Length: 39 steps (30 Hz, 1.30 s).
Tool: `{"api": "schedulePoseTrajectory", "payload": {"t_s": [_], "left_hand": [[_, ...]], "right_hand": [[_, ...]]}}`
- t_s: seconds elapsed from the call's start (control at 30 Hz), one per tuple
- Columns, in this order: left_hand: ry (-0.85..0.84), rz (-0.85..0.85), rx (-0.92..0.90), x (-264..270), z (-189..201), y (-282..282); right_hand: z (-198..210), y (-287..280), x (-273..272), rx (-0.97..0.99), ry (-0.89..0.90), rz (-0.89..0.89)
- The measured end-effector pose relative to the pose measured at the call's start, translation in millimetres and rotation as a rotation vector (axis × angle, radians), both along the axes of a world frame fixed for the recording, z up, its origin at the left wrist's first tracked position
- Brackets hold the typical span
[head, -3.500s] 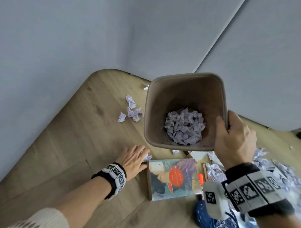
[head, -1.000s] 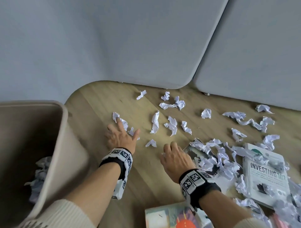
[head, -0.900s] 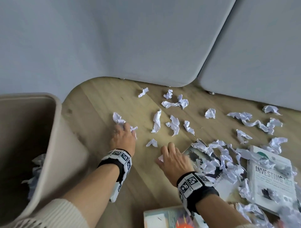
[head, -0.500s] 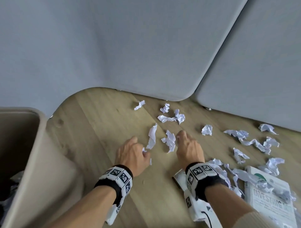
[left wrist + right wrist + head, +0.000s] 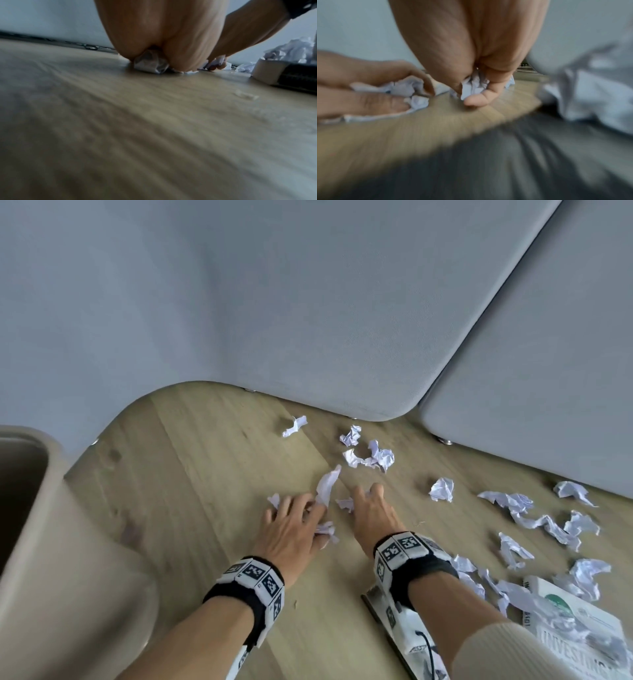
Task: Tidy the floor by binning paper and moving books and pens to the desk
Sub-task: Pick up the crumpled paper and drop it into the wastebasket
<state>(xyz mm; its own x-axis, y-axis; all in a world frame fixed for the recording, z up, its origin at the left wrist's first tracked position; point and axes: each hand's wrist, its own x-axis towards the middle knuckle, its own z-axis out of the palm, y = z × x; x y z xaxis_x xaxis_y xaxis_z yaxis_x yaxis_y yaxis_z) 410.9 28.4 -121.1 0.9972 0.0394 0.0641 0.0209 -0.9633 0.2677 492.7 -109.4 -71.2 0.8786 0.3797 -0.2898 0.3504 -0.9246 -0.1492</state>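
Observation:
Crumpled white paper scraps [image 5: 373, 458] litter the wooden floor [image 5: 191, 481]. My left hand [image 5: 298, 515] lies low on the floor, its fingers curled round crumpled paper [image 5: 150, 63], with a long scrap [image 5: 327, 484] sticking up from its fingertips. Close beside it on the right, my right hand [image 5: 370, 501] pinches another crumpled scrap [image 5: 474, 86] against the floor. The beige bin [image 5: 44, 559] stands at the far left. A white book titled "Investing 101" [image 5: 589, 642] lies at the lower right, half under paper.
Grey upholstered panels [image 5: 308, 320] close off the floor at the back. More scraps [image 5: 534, 518] spread to the right. A dark-covered book [image 5: 371, 606] lies under my right wrist. Bare floor lies between my left hand and the bin.
Both hands have reached farther forward and closed on scraps. The long scrap now stands in my left fingers. The bin has slid toward the view's left edge.

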Motion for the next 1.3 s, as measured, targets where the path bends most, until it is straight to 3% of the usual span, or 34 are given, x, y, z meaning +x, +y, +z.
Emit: {"api": "schedulePoseTrajectory", "payload": {"t_s": [0.07,0.23,0.4,0.47,0.6,0.77,0.9,1.0,1.17,1.3], "left_hand": [[-0.058,0.020,-0.031,2.6,-3.5,5.6],[-0.050,0.007,-0.038,1.9,-9.8,13.2],[0.056,0.121,-0.081,4.9,-0.4,7.2],[0.057,0.119,-0.024,5.1,2.3,9.0],[0.029,0.068,0.036,5.5,0.0,10.7],[0.019,0.082,0.073,3.6,1.7,10.1],[0.000,0.081,0.051,3.1,3.5,10.9],[0.017,0.078,0.063,2.9,5.4,9.1],[0.045,0.093,0.028,4.0,5.3,7.0],[0.038,0.107,0.014,3.4,5.8,8.0]], "right_hand": [[12.1,1.9,16.1,0.080,-0.019,-0.012],[23.5,1.2,78.2,0.235,-0.322,-0.208],[-10.2,18.3,101.2,0.252,-0.182,-0.303],[-22.2,30.8,99.5,0.141,-0.137,-0.212],[-32.0,46.7,89.5,-0.115,-0.271,0.058],[-34.7,48.4,77.5,-0.058,-0.277,0.053],[-20.0,56.8,85.2,-0.043,-0.154,0.052],[-7.9,76.6,96.5,0.034,-0.121,0.144],[-2.1,120.2,100.5,-0.146,-0.142,0.333],[-1.7,125.0,94.6,-0.223,-0.125,0.357]]}}
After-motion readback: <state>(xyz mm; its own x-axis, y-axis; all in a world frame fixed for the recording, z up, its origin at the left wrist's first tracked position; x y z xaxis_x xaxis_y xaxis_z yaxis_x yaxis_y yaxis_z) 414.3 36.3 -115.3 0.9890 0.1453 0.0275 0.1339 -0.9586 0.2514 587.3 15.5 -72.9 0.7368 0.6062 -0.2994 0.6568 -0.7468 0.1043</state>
